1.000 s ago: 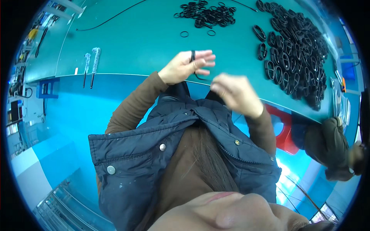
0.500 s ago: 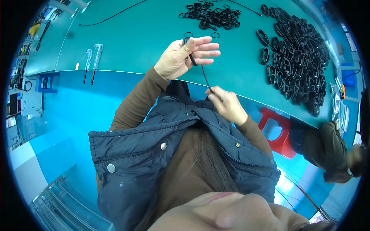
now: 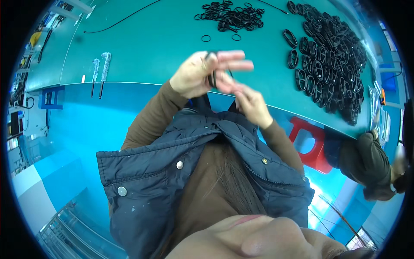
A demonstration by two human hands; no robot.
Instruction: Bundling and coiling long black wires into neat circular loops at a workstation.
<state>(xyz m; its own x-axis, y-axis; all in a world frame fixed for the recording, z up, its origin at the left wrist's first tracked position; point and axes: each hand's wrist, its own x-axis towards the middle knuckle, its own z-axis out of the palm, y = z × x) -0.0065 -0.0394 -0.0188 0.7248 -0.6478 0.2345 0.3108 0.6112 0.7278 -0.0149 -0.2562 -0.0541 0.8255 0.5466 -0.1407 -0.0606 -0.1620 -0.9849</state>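
Over the front edge of the green table (image 3: 151,56), my left hand (image 3: 194,74) has its fingers stretched out with a black cable (image 3: 212,80) looped around them. The thumb presses on the cable. Close beside its fingertips, my right hand (image 3: 254,105) is closed in a pinch on the cable's loose part. Motion smears the fingers of both hands somewhat. Beyond them lie two single black rings (image 3: 206,38) on the table, in front of a heap of similar small rings (image 3: 235,18).
Many coiled black cables (image 3: 330,64) are heaped at the right. One straight cable (image 3: 125,18) lies far left. Two plastic-wrapped black items (image 3: 103,71) jut over the front edge. A red stool (image 3: 319,159) and another person (image 3: 366,155) are at the right.
My right hand has moved up to the left hand's fingers, bringing the cable's loose part round them. The left hand has tilted slightly.
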